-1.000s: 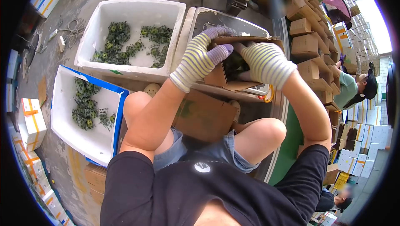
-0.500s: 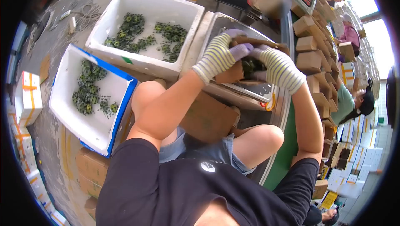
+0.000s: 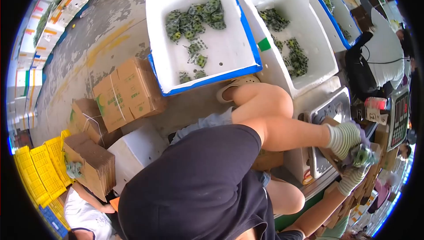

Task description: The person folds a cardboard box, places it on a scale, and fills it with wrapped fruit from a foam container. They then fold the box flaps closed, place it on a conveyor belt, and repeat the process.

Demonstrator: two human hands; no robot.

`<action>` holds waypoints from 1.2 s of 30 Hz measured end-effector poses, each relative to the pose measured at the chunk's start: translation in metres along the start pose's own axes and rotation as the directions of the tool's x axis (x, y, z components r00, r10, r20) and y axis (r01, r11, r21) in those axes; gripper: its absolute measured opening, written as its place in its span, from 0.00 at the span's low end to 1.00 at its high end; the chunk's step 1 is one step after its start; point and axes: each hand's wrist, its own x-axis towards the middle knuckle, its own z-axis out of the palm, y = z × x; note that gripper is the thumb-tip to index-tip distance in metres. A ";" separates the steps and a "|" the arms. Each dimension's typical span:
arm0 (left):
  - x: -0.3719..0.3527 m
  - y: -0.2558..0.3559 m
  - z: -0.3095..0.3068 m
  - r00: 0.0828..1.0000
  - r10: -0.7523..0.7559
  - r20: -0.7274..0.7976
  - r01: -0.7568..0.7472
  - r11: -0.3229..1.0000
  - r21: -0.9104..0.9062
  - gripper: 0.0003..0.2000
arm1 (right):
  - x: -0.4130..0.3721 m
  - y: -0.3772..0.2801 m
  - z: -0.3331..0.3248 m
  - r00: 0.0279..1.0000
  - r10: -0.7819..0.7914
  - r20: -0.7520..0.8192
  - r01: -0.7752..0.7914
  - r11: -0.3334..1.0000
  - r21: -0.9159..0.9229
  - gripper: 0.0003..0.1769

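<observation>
Where the left hand (image 3: 349, 137) grips, the box (image 3: 329, 154) is brown.

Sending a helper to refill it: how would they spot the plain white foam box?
Three foam boxes sit past the person's knee. It's the middle box. Its rim is plain white with a green sticker; both neighbours have blue edging.
</observation>
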 end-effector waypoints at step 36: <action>-0.319 -0.292 -0.412 0.102 -0.536 -0.838 0.987 -0.054 0.155 0.36 | -0.020 -0.020 -0.032 0.748 -0.599 -0.287 0.096 0.525 -0.846 0.21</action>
